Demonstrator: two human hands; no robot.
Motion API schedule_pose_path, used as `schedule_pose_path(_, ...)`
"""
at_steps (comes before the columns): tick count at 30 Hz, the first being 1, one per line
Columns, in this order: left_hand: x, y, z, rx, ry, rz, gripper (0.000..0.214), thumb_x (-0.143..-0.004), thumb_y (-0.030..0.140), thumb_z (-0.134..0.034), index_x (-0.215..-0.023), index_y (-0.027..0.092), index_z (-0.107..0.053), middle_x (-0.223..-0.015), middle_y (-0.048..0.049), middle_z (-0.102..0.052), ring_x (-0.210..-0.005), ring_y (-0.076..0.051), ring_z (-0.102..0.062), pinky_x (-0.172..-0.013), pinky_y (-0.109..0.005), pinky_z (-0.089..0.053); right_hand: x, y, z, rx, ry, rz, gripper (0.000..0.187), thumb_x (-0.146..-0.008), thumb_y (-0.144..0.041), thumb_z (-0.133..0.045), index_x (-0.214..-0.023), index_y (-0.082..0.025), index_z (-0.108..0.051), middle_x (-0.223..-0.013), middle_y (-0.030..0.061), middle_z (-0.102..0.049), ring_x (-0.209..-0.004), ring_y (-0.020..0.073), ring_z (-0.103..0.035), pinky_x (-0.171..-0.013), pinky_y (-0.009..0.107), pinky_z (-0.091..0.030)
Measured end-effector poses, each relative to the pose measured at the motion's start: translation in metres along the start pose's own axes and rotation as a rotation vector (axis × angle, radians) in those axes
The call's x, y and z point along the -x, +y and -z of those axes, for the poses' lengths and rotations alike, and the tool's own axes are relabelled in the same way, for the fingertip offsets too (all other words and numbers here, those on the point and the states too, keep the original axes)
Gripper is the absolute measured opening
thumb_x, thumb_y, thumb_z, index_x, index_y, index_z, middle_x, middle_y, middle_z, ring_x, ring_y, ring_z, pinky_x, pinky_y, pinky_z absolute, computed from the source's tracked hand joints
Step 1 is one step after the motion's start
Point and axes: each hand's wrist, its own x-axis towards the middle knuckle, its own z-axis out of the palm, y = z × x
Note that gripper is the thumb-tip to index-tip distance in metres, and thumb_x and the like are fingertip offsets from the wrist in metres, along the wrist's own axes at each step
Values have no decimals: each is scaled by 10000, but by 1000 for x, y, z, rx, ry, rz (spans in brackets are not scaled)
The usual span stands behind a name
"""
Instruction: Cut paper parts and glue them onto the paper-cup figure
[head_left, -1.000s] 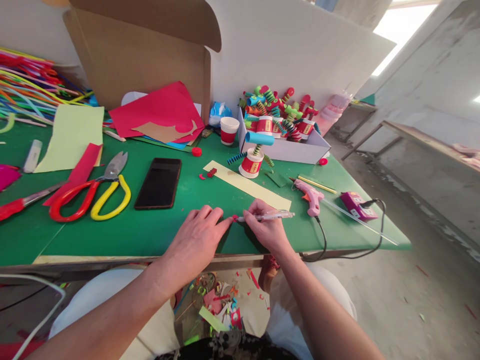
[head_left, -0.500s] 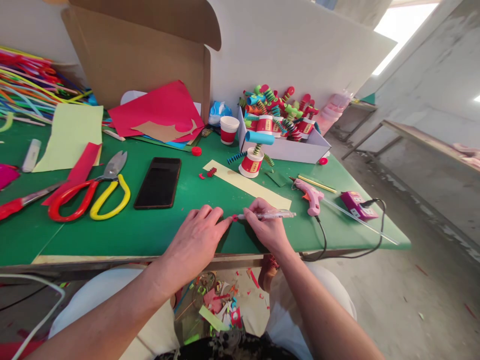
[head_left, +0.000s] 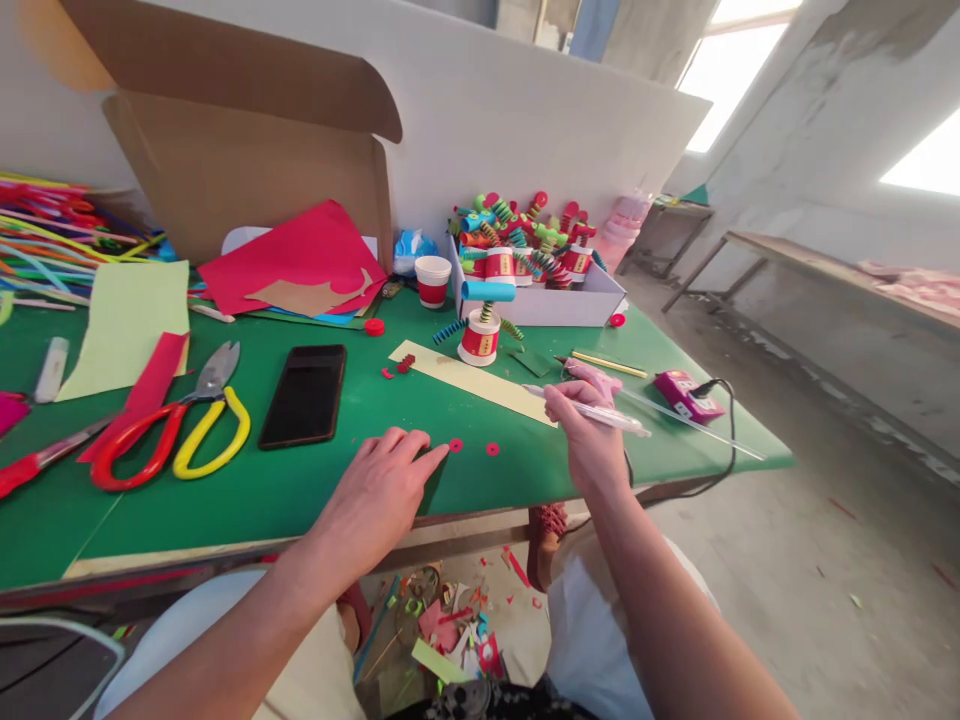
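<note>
In my right hand [head_left: 591,435] is a clear-barrelled pen [head_left: 619,417], its tip pointing left over the end of a pale yellow paper strip [head_left: 465,378]. My left hand [head_left: 386,480] rests on the green table with its fingers stretched out, the index fingertip at the edge of a small red disc [head_left: 456,445]. A second small red disc [head_left: 493,449] lies to the right of it, between the hands. Beyond the strip stands a paper-cup figure [head_left: 479,338] with a blue tube on top and folded paper arms. Small folded red pieces [head_left: 406,363] lie by the strip's left end.
Scissors [head_left: 214,385] and a phone [head_left: 304,396] lie to the left. At the back a white box [head_left: 547,308] holds several cup figures, beside a paper cup [head_left: 433,283]. A pink glue gun [head_left: 592,378] and a purple power block [head_left: 686,397] with a cable lie right.
My right hand has lifted the pen away from the red disc and moved right. Two separate red discs now show on the table. My left hand stays beside one. The view has shifted.
</note>
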Motion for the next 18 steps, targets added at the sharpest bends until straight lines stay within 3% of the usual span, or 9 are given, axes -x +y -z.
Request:
schedule_pose_path(5,5,-1,-1,60,125,-51,376,-915,79,-398,-1203,140,-632,-1072,-110,-641,-959,-240,-539,-760,-380,-454,0,-10,16,-172,-28,-79,302,-699,-433,-740,-682,-205,-542,-596,-44,-524,-546,92,-451,-571,248,-380)
schedule_pose_path(9,5,13,-2,119,199,-131,338,-945,107,-381,-1138,123,-658,-906,-87,-644,-840,-209,-543,-717,-345,-449,7,-3,14,-151,-108,-123,279,-675,-414,-755,-729,-203,-580,-603,-38,-553,-574,102,-485,-566,237,-374)
schedule_pose_path(14,1,33,-8,-3,219,-146,311,-964,208,-434,-1176,125,-646,-785,-61,-642,-737,-197,-563,-678,-337,-423,13,14,3,-50,-140,-97,278,-679,-403,-733,-671,-197,-547,-561,-49,-507,-526,90,-421,-510,227,-304)
schedule_pose_path(18,-6,43,-11,-119,170,-97,396,-959,334,-486,-1283,132,-587,-754,-52,-660,-678,-187,-603,-649,-330,-406,17,13,-4,-27,-179,-61,305,-707,-438,-713,-669,-200,-527,-551,-47,-516,-503,90,-423,-496,227,-313)
